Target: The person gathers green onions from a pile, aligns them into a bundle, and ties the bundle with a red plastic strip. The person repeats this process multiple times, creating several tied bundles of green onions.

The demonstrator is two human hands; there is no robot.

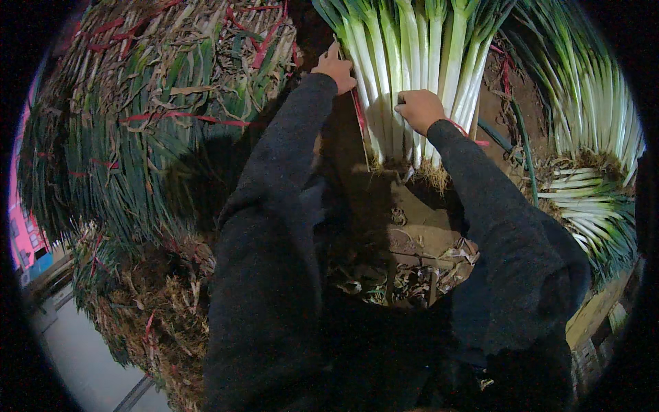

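A row of long green onions (pixel 406 77) with white shanks and green tops lies before me, roots toward me. My left hand (pixel 334 69) is at the left edge of this row, fingers apart, one pointing away from me. My right hand (pixel 421 109) rests over the white shanks near the middle, its fingers curled; whether it grips anything is hidden. A red tie strip (pixel 359 110) runs along the left side of the row. Another piece of red strip (pixel 466 133) shows beside my right wrist.
To the left rises a large stack of untrimmed green onions (pixel 154 139), bound with red strips. Cleaned green onions (pixel 592 103) lie at the right, above a second pile (pixel 592 206) turned sideways. Dry leaf scraps (pixel 412 278) litter the ground close to me.
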